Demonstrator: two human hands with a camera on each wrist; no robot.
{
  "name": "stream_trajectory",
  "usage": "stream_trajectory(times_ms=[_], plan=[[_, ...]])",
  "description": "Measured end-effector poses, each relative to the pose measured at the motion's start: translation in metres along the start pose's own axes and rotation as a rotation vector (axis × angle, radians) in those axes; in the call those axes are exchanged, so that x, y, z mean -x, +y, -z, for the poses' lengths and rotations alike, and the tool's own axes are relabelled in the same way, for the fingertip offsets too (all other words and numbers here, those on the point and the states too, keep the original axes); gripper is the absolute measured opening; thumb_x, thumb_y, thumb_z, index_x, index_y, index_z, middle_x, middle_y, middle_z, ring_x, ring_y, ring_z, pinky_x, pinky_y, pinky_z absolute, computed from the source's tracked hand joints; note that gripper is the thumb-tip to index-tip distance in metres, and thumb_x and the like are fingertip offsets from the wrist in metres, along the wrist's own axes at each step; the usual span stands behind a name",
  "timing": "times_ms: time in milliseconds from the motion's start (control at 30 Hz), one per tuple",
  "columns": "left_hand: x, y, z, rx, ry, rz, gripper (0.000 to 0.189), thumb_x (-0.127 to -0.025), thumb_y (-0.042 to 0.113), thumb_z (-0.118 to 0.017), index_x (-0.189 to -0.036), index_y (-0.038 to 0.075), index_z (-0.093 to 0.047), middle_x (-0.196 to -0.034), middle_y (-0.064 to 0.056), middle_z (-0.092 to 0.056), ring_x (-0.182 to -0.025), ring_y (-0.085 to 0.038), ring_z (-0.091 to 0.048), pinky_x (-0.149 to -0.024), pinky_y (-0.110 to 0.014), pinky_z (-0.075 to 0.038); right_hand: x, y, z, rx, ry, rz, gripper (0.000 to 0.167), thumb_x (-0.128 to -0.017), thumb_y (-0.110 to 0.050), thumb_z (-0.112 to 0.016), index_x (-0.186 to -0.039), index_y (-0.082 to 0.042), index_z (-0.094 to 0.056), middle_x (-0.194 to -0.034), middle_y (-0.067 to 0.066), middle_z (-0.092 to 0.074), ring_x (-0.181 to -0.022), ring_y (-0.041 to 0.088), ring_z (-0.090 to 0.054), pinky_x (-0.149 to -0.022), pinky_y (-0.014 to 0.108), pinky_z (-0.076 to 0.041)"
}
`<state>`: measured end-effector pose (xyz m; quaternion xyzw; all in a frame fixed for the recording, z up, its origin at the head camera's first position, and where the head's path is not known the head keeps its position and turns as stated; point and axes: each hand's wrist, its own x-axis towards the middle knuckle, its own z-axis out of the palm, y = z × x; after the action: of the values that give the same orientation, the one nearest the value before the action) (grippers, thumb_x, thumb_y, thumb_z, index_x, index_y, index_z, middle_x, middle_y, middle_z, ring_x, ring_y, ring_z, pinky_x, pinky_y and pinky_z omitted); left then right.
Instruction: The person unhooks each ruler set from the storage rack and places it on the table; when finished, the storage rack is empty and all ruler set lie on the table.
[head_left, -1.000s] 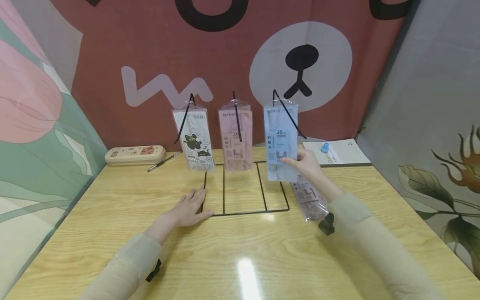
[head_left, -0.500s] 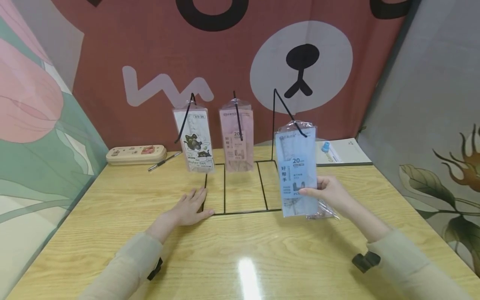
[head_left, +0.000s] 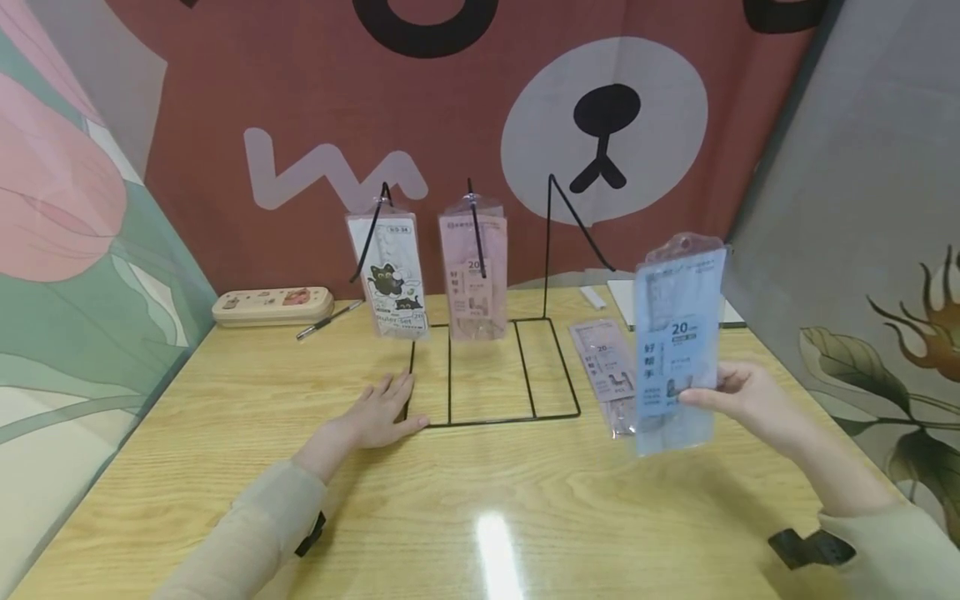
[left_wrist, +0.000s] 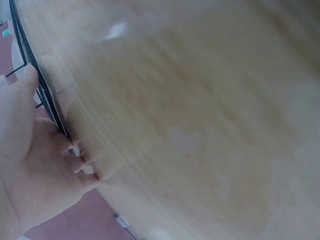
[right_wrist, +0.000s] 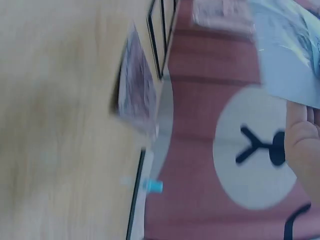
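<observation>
My right hand (head_left: 750,408) pinches a blue packaged ruler set (head_left: 678,325) by its lower right edge, thumb in front, holding it upright above the table. My left hand (head_left: 375,414) rests with fingers spread on the left front corner of a black wire display rack (head_left: 495,422). A white cat-print ruler set (head_left: 393,258) hangs from the rack's left hook, and a pink ruler set (head_left: 472,292) from the middle one. The right hook (head_left: 583,223) is bare. On the table right of the rack lies a pale purple ruler set (head_left: 603,362), partly overlapped by the blue one.
At the back left are a cream pencil case (head_left: 272,307) and a pen (head_left: 328,319). A small white block (head_left: 592,297) and a notebook (head_left: 621,300) lie at the back right, the notebook mostly behind the blue set. A light-blue piece (right_wrist: 153,186) shows in the right wrist view.
My right hand has drawn the blue ruler set off the right hook, forward and to the right, uncovering the purple set. The left hand stays on the rack's corner.
</observation>
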<state>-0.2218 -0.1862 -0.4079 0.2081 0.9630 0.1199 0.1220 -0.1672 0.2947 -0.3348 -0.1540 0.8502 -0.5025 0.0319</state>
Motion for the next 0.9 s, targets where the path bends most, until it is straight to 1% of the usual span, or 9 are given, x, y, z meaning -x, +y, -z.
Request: stream_trajectory(times_ms=[67, 167, 267, 333, 400, 533, 633, 767, 900], plan=[[0.000, 0.000, 0.000, 0.000, 0.002, 0.001, 0.081, -0.096, 0.050, -0.043, -0.149, -0.002, -0.012, -0.157, -0.021, -0.009, -0.143, -0.045, -0.008, -0.114, -0.062, -0.009, -0.001, 0.002, 0.013, 0.069, 0.051, -0.067, 0.026, -0.092, -0.015, -0.061, -0.117, -0.008, -0.065, -0.093, -0.015, -0.072, -0.082, 0.003, -0.068, -0.073, 0.021, -0.052], [0.000, 0.000, 0.000, -0.006, 0.003, 0.006, 0.081, -0.096, 0.051, -0.042, -0.150, -0.002, -0.012, -0.157, -0.021, -0.010, -0.143, -0.045, -0.009, -0.114, -0.061, -0.009, -0.007, 0.009, 0.028, 0.201, 0.099, -0.201, 0.053, -0.091, -0.033, -0.061, -0.130, 0.001, -0.053, -0.099, 0.002, -0.074, -0.078, 0.002, -0.067, -0.072, 0.028, -0.053], [0.000, 0.000, 0.000, -0.014, 0.000, 0.010, 0.081, -0.096, 0.052, -0.042, -0.150, -0.002, -0.012, -0.157, -0.020, -0.010, -0.143, -0.044, -0.009, -0.115, -0.061, -0.009, -0.017, 0.024, 0.038, 0.281, 0.117, -0.274, 0.065, -0.089, -0.039, -0.063, -0.129, 0.011, -0.048, -0.105, 0.022, -0.069, -0.073, 0.005, -0.066, -0.069, 0.030, -0.053], [0.000, -0.001, 0.000, -0.011, -0.001, 0.008, 0.082, -0.096, 0.052, -0.041, -0.150, -0.002, -0.012, -0.157, -0.020, -0.010, -0.143, -0.044, -0.008, -0.114, -0.061, -0.009, -0.024, 0.036, 0.042, 0.321, 0.106, -0.304, 0.067, -0.089, -0.039, -0.064, -0.127, 0.014, -0.048, -0.107, 0.028, -0.066, -0.073, 0.008, -0.065, -0.067, 0.026, -0.052], [0.000, -0.002, -0.001, -0.006, 0.001, 0.006, 0.082, -0.096, 0.052, -0.042, -0.150, -0.002, -0.012, -0.157, -0.021, -0.010, -0.143, -0.045, -0.008, -0.114, -0.061, -0.009, -0.031, 0.049, 0.045, 0.353, 0.077, -0.331, 0.069, -0.088, -0.039, -0.065, -0.126, 0.017, -0.048, -0.108, 0.031, -0.064, -0.077, 0.016, -0.065, -0.068, 0.029, -0.052], [0.001, -0.003, -0.002, -0.001, 0.003, 0.008, 0.082, -0.096, 0.052, -0.042, -0.150, -0.002, -0.011, -0.157, -0.020, -0.009, -0.143, -0.044, -0.008, -0.114, -0.061, -0.009, -0.045, 0.068, 0.047, 0.425, 0.003, -0.380, 0.073, -0.085, -0.042, -0.066, -0.124, 0.018, -0.049, -0.116, 0.035, -0.058, -0.095, 0.037, -0.061, -0.078, 0.042, -0.051], [0.001, -0.002, -0.002, -0.003, 0.003, 0.011, 0.082, -0.096, 0.052, -0.042, -0.150, -0.001, -0.011, -0.158, -0.020, -0.008, -0.143, -0.044, -0.008, -0.114, -0.061, -0.010, -0.054, 0.077, 0.044, 0.453, -0.031, -0.413, 0.075, -0.083, -0.045, -0.068, -0.122, 0.017, -0.051, -0.117, 0.035, -0.057, -0.101, 0.041, -0.057, -0.081, 0.046, -0.049], [0.000, -0.002, -0.002, 0.003, 0.006, 0.006, 0.082, -0.096, 0.052, -0.043, -0.150, -0.001, -0.011, -0.157, -0.020, -0.008, -0.143, -0.044, -0.008, -0.114, -0.062, -0.010, -0.062, 0.079, 0.040, 0.451, -0.050, -0.463, 0.079, -0.082, -0.045, -0.068, -0.123, 0.019, -0.049, -0.117, 0.035, -0.057, -0.098, 0.037, -0.058, -0.079, 0.042, -0.050], [-0.001, -0.003, -0.002, 0.002, 0.002, 0.005, 0.082, -0.096, 0.052, -0.042, -0.150, -0.001, -0.011, -0.157, -0.020, -0.009, -0.143, -0.044, -0.007, -0.115, -0.061, -0.009, -0.067, 0.073, 0.039, 0.534, -0.013, -0.420, 0.075, -0.085, -0.036, -0.066, -0.122, 0.025, -0.044, -0.119, 0.041, -0.051, -0.104, 0.050, -0.054, -0.083, 0.051, -0.050]])
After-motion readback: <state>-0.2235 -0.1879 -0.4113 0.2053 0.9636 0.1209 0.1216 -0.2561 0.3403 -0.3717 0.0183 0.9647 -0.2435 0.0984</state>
